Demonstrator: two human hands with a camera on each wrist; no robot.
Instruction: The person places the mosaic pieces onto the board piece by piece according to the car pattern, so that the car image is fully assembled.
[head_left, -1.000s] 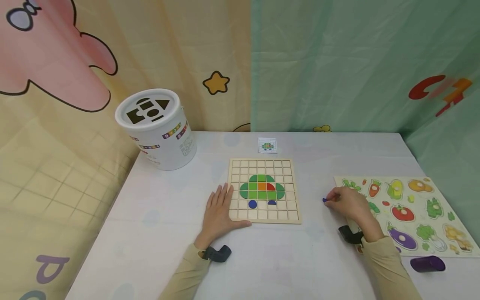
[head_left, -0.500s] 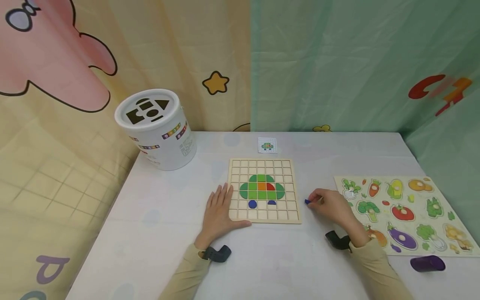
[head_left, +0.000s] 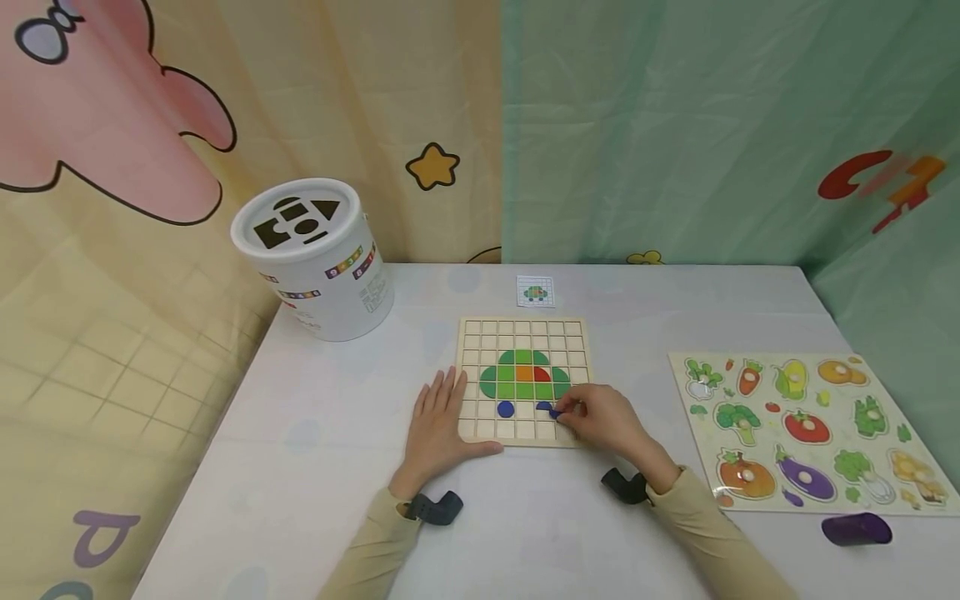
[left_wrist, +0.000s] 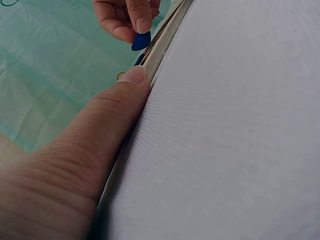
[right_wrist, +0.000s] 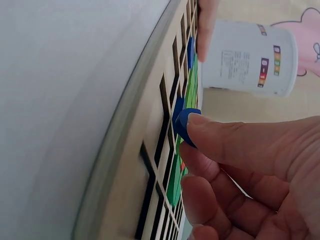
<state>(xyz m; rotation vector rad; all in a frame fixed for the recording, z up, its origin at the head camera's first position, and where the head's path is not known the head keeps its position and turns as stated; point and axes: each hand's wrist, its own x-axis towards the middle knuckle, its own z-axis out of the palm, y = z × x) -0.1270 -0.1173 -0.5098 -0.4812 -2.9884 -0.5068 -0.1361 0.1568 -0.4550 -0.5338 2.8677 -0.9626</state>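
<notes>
A wooden grid board (head_left: 469, 427) lies mid-table, with green, orange and red pieces forming a car shape. Below them sit a full blue circle (head_left: 506, 409) and a blue half circle (head_left: 543, 406). My right hand (head_left: 606, 421) pinches a small blue curved piece (right_wrist: 186, 126) between thumb and finger, just over the board beside that half circle; whether they touch is unclear. My left hand (head_left: 438, 425) rests with straight fingers along the board's left edge, its thumb (left_wrist: 112, 107) against the near edge. A small card (head_left: 536, 292) printed with a similar car lies behind the board.
At the back left stands a white bucket (head_left: 330, 283) with shaped holes in its lid. On the right lies a vegetable puzzle board (head_left: 772, 442), with a dark purple cylinder (head_left: 857, 529) near its front edge. Curtains (head_left: 652, 133) hang behind the table.
My right hand has moved left from beside the vegetable puzzle to over the grid board, carrying the blue piece. My left hand has stayed in place.
</notes>
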